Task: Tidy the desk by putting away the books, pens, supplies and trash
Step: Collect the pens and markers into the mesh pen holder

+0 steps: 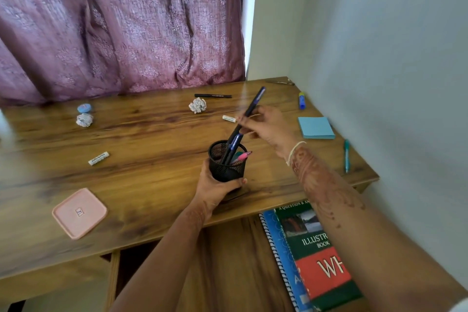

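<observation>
Mauve curtain [114,28] with a faint woven floral pattern hangs in soft folds across the upper left of the head view. A smooth pale wall [379,45] fills the right. Below them lies a glossy wood-grain tabletop [152,185].

Near the tabletop's front edge, at frame centre, stands a round black wire-mesh cup [226,167]. The left hand [215,190] grips it from below and behind, fingers curled round its wall. Dark barrels lean inside the cup, with a pink pen [243,155] tilted over its right rim. Just above, the right hand [269,125], a thin pale bracelet [295,149] at its wrist, pinches a slim dark blue pen [254,102] in its fingertips. That pen slants up to the right, its lower part running toward the cup's mouth; blur hides where it ends.

Farther back lie a crumpled paper ball [197,105], a black pen [212,95] and a short white stick [229,118]. At far left a second paper ball [84,119] sits just beside a rounded blue lump [84,108], and a second white stick [98,158] lies nearer the front. A flat square pink lid [79,213] with rounded corners rests at lower left.

Along the right edge are a blue glue stick [301,100] with a yellow cap, a square blue pad [316,128] and a teal pen [346,156].

Under the tabletop's edge, lower right, a green-and-red book [321,261] lies on a blue spiral notebook [278,248].
</observation>
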Motion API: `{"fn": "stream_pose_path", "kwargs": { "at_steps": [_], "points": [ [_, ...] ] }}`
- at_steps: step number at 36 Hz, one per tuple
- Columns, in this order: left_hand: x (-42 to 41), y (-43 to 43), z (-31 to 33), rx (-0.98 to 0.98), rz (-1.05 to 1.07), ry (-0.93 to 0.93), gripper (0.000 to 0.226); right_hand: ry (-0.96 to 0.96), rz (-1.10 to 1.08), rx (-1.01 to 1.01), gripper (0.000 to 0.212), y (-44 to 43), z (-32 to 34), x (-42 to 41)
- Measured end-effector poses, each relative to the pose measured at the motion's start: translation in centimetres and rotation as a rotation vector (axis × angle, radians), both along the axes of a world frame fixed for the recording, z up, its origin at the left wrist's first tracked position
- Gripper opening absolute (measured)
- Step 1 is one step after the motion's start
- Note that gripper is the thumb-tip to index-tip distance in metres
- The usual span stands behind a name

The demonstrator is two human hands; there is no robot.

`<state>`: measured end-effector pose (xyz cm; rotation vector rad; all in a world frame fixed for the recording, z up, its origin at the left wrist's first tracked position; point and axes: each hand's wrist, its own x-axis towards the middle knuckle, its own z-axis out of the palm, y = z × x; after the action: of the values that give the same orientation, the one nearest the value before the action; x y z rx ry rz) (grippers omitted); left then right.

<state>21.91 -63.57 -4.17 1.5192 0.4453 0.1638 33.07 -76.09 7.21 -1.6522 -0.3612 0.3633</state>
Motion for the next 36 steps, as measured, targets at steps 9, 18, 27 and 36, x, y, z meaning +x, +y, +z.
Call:
{"fn": "stream_pose_path", "kwargs": {
  "at_steps": [9, 18, 27, 36],
  "points": [
    [-0.2, 0.0, 0.4, -0.057, -0.015, 0.000, 0.090, -0.156, 0.086, -0.236, 0.035, 1.4, -0.9, -1.3],
    [-0.4, -0.1, 0.6, -0.098, -0.017, 0.014, 0.092, -0.114, 0.028, -0.131, 0.026, 1.3, -0.8, -1.8],
    [0.3, -1.0, 1.3, -0.154, 0.008, -0.001, 0.099, -0.023, -0.153, -0.104, 0.010, -0.9, -2.7, -1.0],
    [2.3, -5.1, 1.4, -0.114, -0.140, -0.037, 0.103, 0.092, -0.206, -0.092, 0.011, -5.1, -3.3, -0.8]
  ]
}}
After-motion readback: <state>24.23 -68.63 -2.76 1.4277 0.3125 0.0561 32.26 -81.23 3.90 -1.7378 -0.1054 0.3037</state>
